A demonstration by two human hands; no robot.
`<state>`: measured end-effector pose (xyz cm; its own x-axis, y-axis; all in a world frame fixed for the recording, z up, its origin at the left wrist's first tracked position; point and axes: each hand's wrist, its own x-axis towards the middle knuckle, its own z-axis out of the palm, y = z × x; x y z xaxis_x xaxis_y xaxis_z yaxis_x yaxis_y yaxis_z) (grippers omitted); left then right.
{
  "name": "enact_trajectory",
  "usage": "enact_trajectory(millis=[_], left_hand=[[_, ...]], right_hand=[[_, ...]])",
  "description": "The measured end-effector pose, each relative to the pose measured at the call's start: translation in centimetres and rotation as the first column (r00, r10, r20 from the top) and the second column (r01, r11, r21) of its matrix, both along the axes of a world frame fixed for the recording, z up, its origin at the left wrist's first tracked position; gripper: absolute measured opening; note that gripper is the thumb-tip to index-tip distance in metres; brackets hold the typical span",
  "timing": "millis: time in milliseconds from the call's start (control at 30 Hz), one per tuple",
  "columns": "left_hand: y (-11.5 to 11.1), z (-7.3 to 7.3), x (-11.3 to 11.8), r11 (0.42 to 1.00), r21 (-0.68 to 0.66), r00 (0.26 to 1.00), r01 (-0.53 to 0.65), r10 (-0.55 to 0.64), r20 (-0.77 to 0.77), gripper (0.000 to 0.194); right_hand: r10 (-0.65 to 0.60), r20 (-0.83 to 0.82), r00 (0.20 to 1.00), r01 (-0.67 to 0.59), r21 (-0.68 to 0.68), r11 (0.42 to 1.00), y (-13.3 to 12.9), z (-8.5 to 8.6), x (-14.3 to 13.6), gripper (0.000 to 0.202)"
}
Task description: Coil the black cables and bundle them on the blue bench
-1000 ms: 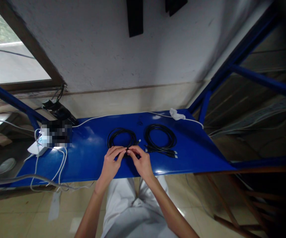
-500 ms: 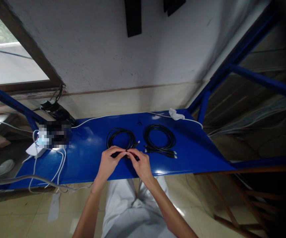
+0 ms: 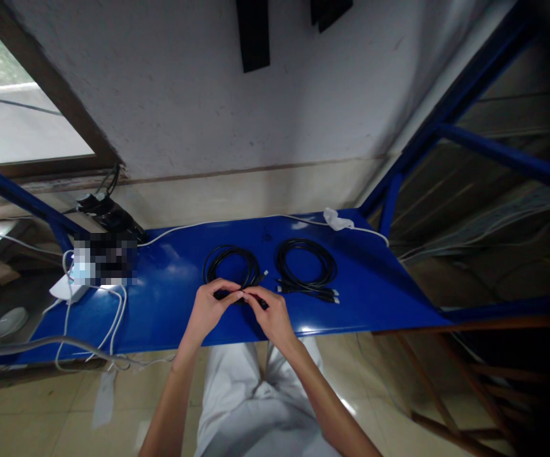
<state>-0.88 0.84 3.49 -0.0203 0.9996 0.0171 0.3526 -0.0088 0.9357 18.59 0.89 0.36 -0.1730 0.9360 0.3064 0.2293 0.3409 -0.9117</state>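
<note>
A coiled black cable (image 3: 233, 249) lies on the blue table (image 3: 160, 317), its near side under my hands. My left hand (image 3: 212, 306) pinches the near part of this coil, thumb and forefinger closed. Close beside it, my right hand (image 3: 268, 308) is closed on the same cable, and the fingertips of both hands meet. What exactly sits between the fingertips is too small to tell. A light-tipped connector (image 3: 264, 273) sticks out at the coil's right. A second coiled black cable (image 3: 306, 241) rests to the right, its connectors (image 3: 336, 297) at its near side.
A white power strip (image 3: 68, 287) with white cords stands at the table's left, beside a blurred patch. Crumpled white material (image 3: 336, 219) sits on a thin white cable along the back edge. Blue frame bars (image 3: 392, 203) rise at the right.
</note>
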Motion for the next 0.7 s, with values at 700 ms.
enact_trajectory(millis=[700], left_hand=[[-2.2, 0.2, 1.8, 0.927, 0.374, 0.988, 0.041, 0.017, -0.151, 0.009]], right_hand=[[0.014, 0.002, 1.000, -0.014, -0.050, 0.999, -0.1, 1.1, -0.1, 0.024]])
